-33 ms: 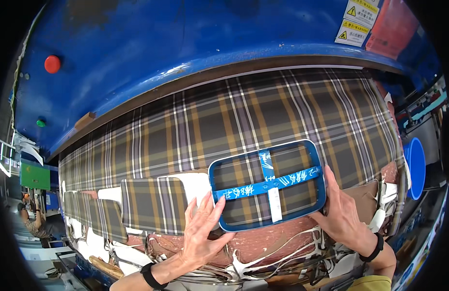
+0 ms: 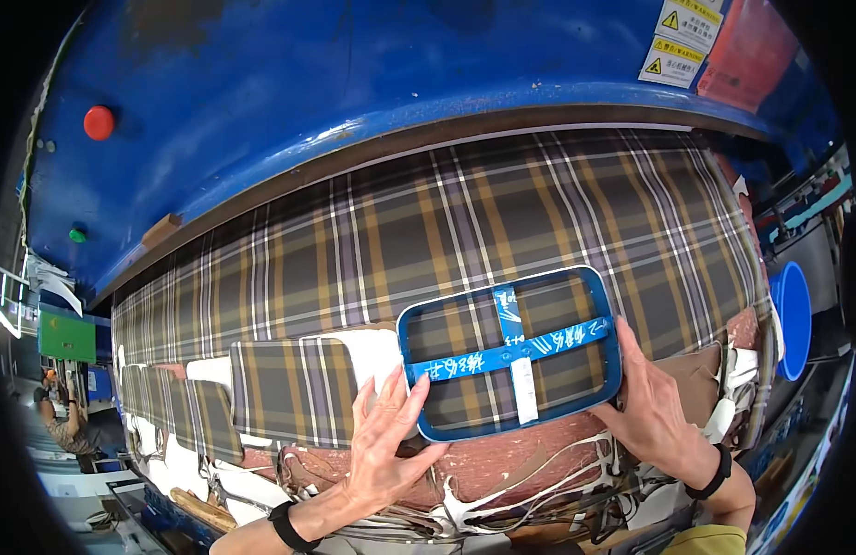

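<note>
A blue cutting die (image 2: pixel 470 363), a rounded rectangular frame with crossed bars, lies on brown-grey plaid fabric (image 2: pixel 372 240). White handwriting and a white label mark its bars. My left hand (image 2: pixel 382 453) holds the die's lower left corner, fingertips at the left wall and thumb by the bottom wall. On the opposite side, my right hand (image 2: pixel 655 416) grips the right wall, its thumb by the lower right corner. The die's lower edge reaches past the fabric's near border. Left of my left hand lies a cut plaid piece (image 2: pixel 294 393).
A blue machine beam (image 2: pixel 354 74) spans the far side, with a red button (image 2: pixel 99 123) and a green button (image 2: pixel 77 235). White scrap strips (image 2: pixel 456 509) tangle over the worn reddish board (image 2: pixel 493 472) nearest me. A blue bin (image 2: pixel 793 319) stands at right; another person (image 2: pixel 67 416) is far left.
</note>
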Demonstrator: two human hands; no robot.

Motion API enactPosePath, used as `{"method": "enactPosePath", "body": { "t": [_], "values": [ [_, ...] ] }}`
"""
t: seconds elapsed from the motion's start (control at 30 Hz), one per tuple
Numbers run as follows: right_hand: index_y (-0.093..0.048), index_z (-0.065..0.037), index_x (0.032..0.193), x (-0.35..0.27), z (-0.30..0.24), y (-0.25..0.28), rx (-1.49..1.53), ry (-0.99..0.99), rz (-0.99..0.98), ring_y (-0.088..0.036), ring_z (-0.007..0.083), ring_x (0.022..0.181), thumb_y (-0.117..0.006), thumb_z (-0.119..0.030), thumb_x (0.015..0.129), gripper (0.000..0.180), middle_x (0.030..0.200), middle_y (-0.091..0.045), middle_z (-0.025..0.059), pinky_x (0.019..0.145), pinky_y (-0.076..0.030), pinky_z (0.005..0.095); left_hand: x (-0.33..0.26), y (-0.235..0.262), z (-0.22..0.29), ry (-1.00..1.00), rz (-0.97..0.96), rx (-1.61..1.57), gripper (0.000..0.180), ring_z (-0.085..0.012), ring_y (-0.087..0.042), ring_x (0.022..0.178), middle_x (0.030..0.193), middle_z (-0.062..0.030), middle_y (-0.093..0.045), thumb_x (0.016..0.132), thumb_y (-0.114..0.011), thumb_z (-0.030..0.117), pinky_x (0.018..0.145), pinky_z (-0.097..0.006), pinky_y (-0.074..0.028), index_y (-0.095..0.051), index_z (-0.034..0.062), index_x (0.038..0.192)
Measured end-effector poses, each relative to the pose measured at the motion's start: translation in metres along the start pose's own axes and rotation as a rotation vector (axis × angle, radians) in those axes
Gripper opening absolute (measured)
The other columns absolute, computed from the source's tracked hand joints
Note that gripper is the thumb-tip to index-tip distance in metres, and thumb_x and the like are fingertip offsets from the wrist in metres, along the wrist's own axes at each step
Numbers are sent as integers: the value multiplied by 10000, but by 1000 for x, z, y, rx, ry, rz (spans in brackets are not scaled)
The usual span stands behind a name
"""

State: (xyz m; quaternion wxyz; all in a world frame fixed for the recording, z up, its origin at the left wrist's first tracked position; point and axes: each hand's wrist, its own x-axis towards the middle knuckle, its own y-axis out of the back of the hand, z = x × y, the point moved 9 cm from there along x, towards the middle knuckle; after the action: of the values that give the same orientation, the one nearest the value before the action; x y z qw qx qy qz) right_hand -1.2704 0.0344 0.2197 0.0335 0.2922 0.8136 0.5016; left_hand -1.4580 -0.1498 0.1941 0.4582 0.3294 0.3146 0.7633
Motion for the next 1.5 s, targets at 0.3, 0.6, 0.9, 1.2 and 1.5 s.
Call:
{"method": "enactPosePath", "body": {
  "t": [0.3,0.6,0.9,1.2,1.5],
  "values": [
    [-170,132,1460,2,-1,-2,-9,36,-42,-608,319,707,-784,-114,763,961,804,-596,184,648,-507,401,3,1,1,24,14,19,836,-331,-439,1355,1337,-226,-560,687,-869,180,1154,-538,-185,-473,25,1407],
    [-158,150,1449,4,-4,-2,-43,93,-71,-635,362,850,-764,-151,728,989,948,-621,234,755,-525,419,-3,3,-6,126,48,12,783,-357,-462,1333,1332,-229,-566,645,-853,128,1147,-525,-191,-539,14,1353],
    [-129,157,1450,-8,3,2,-49,98,-83,-625,315,863,-725,-213,784,968,966,-608,195,745,-522,384,2,-2,6,153,-43,3,739,-399,-441,1319,1318,-256,-561,731,-822,282,1155,-513,-216,-528,62,1373],
    [-51,171,1442,2,-13,1,-41,106,-160,-607,454,885,-660,-281,880,943,933,-596,302,759,-514,461,-5,34,22,219,83,-69,747,-437,-444,1290,1321,-258,-555,684,-840,338,1134,-482,-299,-571,128,1348],
    [-159,188,1407,89,19,-4,-139,109,-78,-634,477,840,-733,-337,822,973,890,-617,321,713,-531,501,83,34,-11,12,57,-110,755,-434,-451,1304,1300,-320,-542,687,-790,229,1133,-552,-209,-523,-10,1351]
  ]
}}
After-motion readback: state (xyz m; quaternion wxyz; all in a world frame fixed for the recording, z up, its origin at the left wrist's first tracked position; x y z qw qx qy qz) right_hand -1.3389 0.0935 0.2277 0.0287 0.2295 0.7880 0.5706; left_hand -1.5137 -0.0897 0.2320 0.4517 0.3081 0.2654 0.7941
